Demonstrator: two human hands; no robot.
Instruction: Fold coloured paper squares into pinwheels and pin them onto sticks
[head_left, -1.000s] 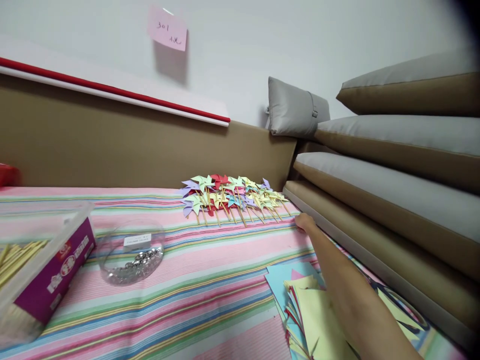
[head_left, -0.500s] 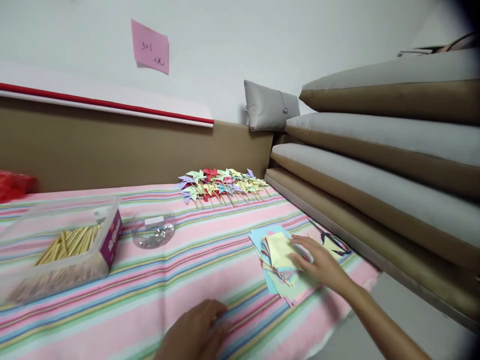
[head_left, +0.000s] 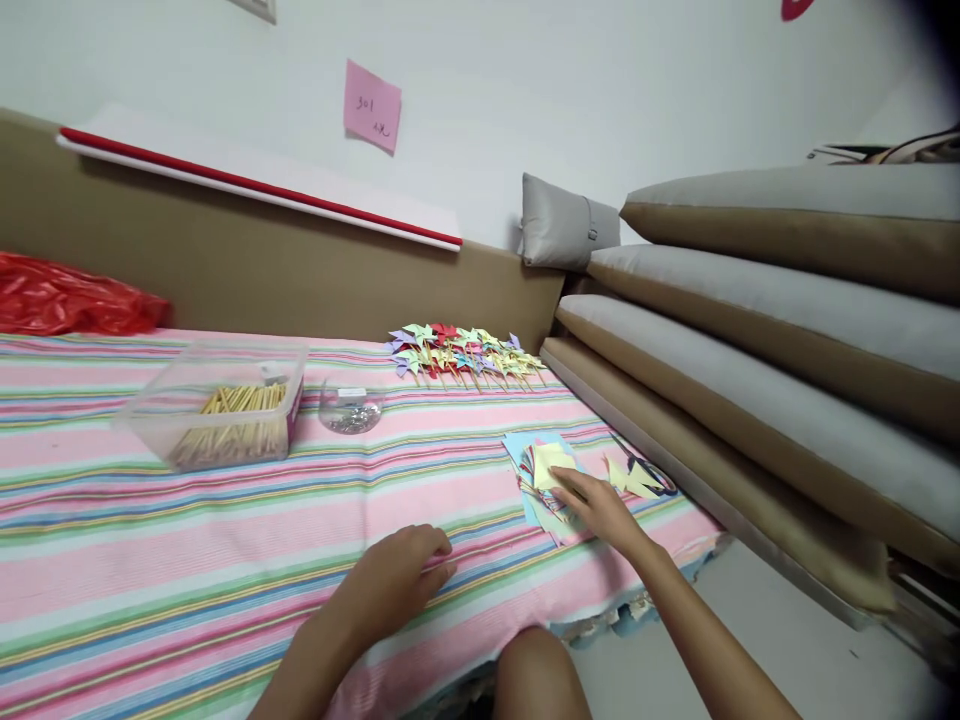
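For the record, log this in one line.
right hand: at paper stack | left hand: over striped cloth | pinwheels: far side

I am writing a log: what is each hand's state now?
Left hand: open, nothing visible in it.
Right hand: at the paper pile; whether it grips anything cannot be told.

Reads "301" in dark handwriting on the square pink paper note (head_left: 373, 107) on the pale wall (head_left: 480, 90), with unclear strokes below. Too small to read on the white rectangular label (head_left: 351, 394) in the round clear plastic tub (head_left: 328, 412).
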